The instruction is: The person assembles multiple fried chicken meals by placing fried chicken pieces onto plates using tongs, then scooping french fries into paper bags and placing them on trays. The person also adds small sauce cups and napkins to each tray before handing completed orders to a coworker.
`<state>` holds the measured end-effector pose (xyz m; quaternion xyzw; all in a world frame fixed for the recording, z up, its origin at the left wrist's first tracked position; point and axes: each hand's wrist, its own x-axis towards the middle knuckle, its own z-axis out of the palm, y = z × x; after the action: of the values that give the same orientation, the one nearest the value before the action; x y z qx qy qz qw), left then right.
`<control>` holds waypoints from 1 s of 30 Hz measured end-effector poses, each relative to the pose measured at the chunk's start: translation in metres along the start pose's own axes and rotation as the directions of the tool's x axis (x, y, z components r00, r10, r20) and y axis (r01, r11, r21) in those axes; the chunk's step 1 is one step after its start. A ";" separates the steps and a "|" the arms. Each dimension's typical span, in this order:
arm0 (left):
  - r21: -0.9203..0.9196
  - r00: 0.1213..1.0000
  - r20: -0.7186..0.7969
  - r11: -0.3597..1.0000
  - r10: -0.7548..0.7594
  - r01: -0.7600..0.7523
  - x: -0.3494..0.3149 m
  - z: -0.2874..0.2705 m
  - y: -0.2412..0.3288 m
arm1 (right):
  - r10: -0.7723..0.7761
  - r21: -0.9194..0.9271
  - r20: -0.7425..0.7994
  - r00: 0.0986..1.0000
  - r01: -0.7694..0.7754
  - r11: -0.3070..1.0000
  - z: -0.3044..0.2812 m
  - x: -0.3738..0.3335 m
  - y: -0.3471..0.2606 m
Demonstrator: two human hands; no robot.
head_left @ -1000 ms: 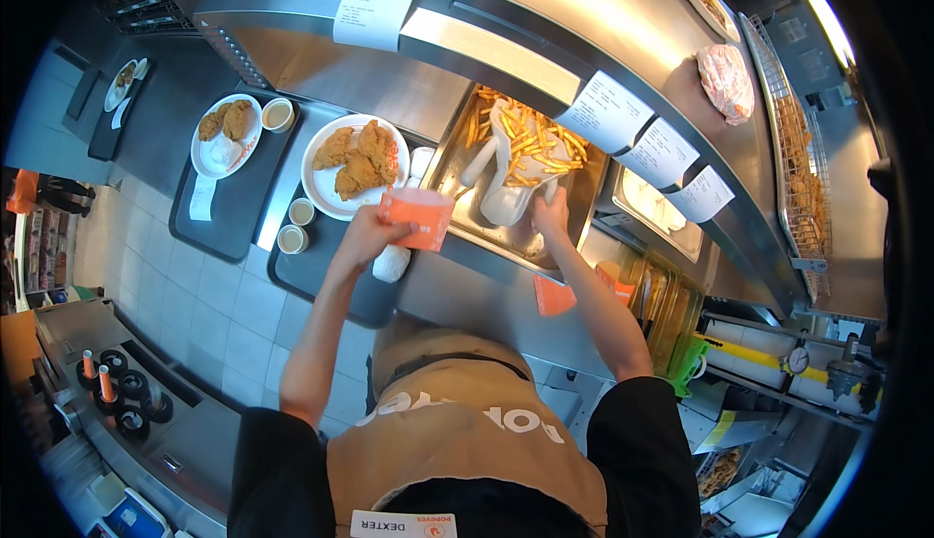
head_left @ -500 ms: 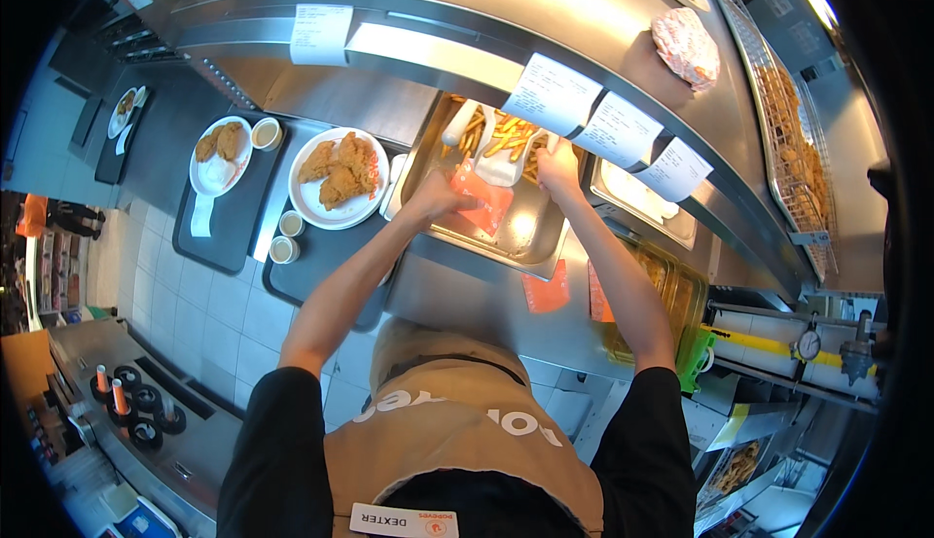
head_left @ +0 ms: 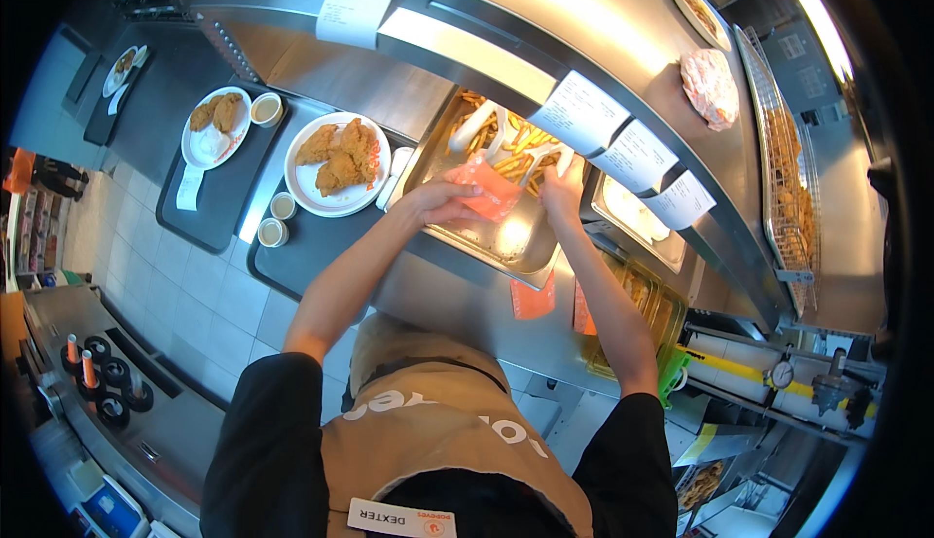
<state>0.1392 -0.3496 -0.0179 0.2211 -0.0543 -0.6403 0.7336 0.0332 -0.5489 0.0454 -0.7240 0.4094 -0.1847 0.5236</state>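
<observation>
My left hand point(head_left: 438, 200) is closed on an orange-red paper fry sleeve point(head_left: 494, 190), held tilted over the near part of a steel pan point(head_left: 511, 243). French fries point(head_left: 530, 137) lie in the far part of the pan. Closed around one handle of a pale fry scoop point(head_left: 541, 156), my right hand point(head_left: 562, 194) is beside the pan's right side. The scoop rests among the fries, just right of the sleeve. Its other handle points up to the left. How full the sleeve is cannot be seen.
Left of the pan, a plate of fried chicken point(head_left: 338, 206) and small cups point(head_left: 273, 233) sit on a dark tray point(head_left: 311, 270). Another tray point(head_left: 199, 224) is farther left. A steel shelf with paper slips point(head_left: 581, 113) overhangs the pan. More orange-red sleeves point(head_left: 532, 298) lie near its front edge.
The scoop has shifted right from over the sleeve toward the fries. My left hand has turned the sleeve. The whole view has swung slightly.
</observation>
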 end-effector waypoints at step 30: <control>0.156 0.989 0.132 0.987 -0.062 0.041 0.017 0.002 0.013 | -0.108 0.201 -0.084 0.991 0.123 0.972 0.009 -0.016 0.005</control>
<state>0.1529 -0.3661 -0.0142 0.2335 -0.1476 -0.6667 0.6923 0.0279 -0.5314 0.0400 -0.6814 0.3641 -0.2824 0.5686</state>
